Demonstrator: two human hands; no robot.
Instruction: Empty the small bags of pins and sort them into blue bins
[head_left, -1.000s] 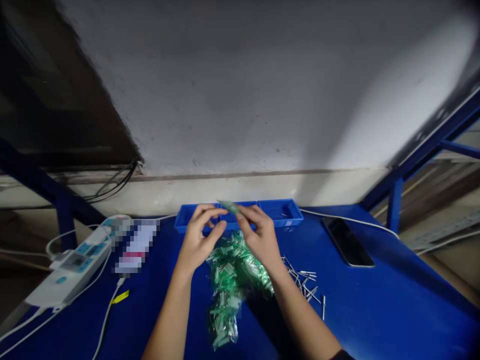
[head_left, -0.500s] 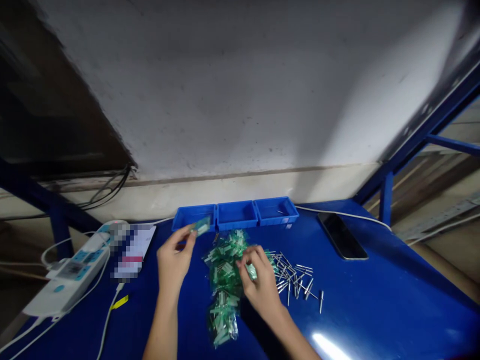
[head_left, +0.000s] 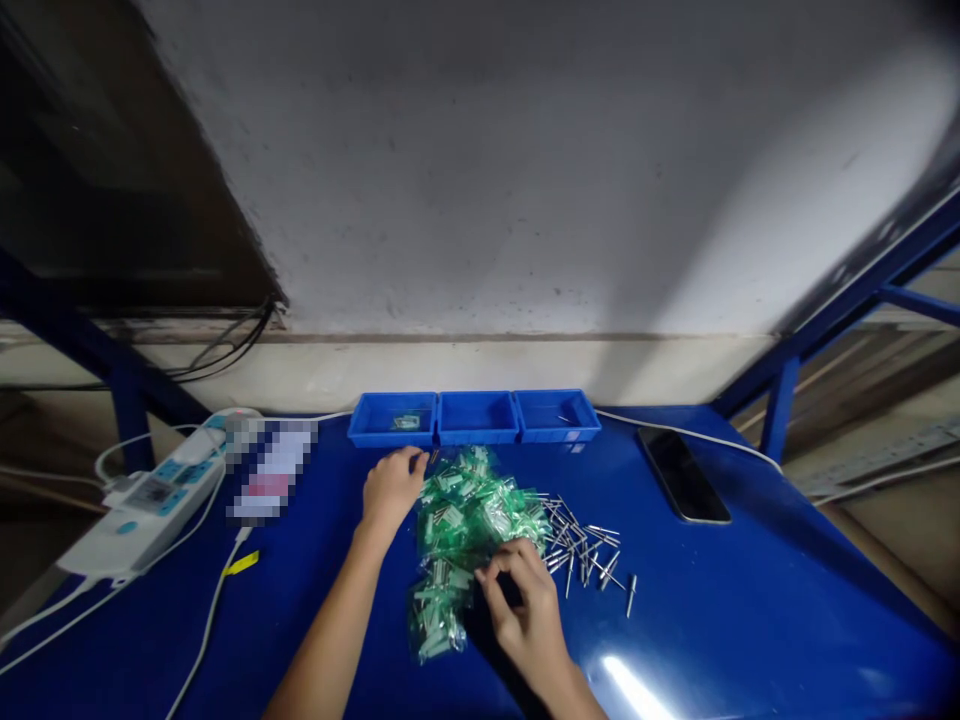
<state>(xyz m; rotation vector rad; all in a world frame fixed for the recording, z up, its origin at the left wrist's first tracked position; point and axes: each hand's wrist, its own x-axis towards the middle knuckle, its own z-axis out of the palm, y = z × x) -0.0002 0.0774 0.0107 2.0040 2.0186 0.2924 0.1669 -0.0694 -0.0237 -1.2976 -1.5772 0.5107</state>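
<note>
A pile of small green-tinted plastic packets [head_left: 480, 515] with pale pieces inside lies mid-table. My left hand [head_left: 394, 490] is at the pile's upper left edge, its fingers curled near a tiny brass-coloured piece [head_left: 435, 456]; its fingertips are partly hidden. At the lower right of the pile, my right hand [head_left: 521, 600] has thumb and index finger pinched together, and anything between them is too small to make out. One packet [head_left: 406, 422] lies in the left blue tray [head_left: 360, 425]. Metal pins [head_left: 581, 545] are scattered right of the pile.
Beside the left tray stand the middle blue tray [head_left: 476, 436] and the right blue tray [head_left: 555, 436], which holds a small pin. A black phone [head_left: 684, 475] lies at right. To the left are a power strip [head_left: 154, 500], white cables and a blurred-out device [head_left: 274, 470].
The packet that my left hand held now lies in the left tray. My left hand has moved right and down to the pile. My right hand has shifted slightly down, still pinched.
</note>
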